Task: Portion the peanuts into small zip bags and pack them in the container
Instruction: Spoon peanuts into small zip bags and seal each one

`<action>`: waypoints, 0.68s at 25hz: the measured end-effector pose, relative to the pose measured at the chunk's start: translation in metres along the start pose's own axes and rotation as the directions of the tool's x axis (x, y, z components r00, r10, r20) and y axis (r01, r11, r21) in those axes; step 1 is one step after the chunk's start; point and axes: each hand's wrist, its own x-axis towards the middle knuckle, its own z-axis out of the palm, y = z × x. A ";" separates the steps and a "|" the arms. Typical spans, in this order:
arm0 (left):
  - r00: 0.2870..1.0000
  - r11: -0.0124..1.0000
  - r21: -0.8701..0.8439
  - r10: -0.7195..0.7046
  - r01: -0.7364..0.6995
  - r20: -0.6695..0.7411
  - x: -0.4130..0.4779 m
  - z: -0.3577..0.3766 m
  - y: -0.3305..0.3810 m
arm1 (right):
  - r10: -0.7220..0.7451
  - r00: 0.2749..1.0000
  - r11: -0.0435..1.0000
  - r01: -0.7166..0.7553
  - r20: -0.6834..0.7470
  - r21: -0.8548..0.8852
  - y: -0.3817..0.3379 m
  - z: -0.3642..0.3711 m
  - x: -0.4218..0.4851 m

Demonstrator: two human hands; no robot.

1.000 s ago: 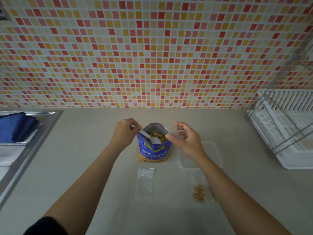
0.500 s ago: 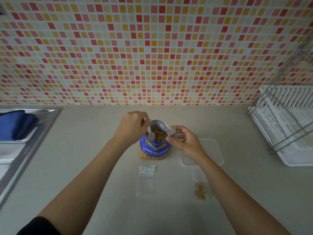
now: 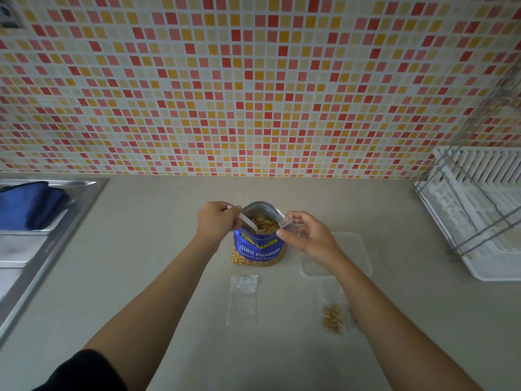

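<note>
A blue bag of salted peanuts (image 3: 258,248) stands open at the counter's middle. My left hand (image 3: 215,222) grips a white plastic spoon (image 3: 248,222) whose bowl dips into the peanuts. My right hand (image 3: 308,235) pinches a small clear zip bag (image 3: 287,222) held open at the peanut bag's right rim. An empty clear zip bag (image 3: 243,299) lies flat in front of the peanut bag. A zip bag with some peanuts (image 3: 332,317) lies to its right, partly under my right forearm. A clear plastic container (image 3: 352,249) sits behind my right hand.
A steel sink (image 3: 42,238) with a blue cloth (image 3: 26,204) fills the left side. A white dish rack (image 3: 479,210) with a wire frame stands at the right. The mosaic-tiled wall rises behind the beige counter (image 3: 141,277).
My left hand lowered the spoon so its bowl now digs into the peanuts. My right hand kept the small bag at the rim. The camera tilted slightly.
</note>
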 end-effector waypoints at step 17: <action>0.981 0.910 -0.389 -0.182 0.142 -0.067 0.028 -0.032 0.001 | -0.198 0.978 0.887 0.147 -0.071 -0.437 -0.026 0.003 0.007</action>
